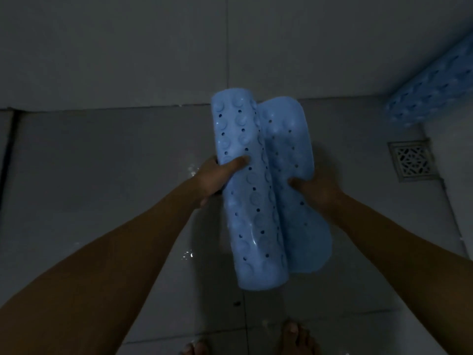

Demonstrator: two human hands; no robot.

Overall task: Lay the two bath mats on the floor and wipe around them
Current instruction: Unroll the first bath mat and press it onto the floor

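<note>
A light blue rubber bath mat, with small holes and suction cups, is held in the air above the grey tiled floor. It is curled lengthwise into two rolls. My left hand grips its left roll, thumb on top. My right hand grips its right edge. A second blue bath mat leans against the wall in the far right corner, partly cut off by the frame edge.
A square metal floor drain lies at the right, near the second mat. The floor is wet, with shiny drops near my left hand. My bare toes show at the bottom edge. Grey tiled walls rise behind.
</note>
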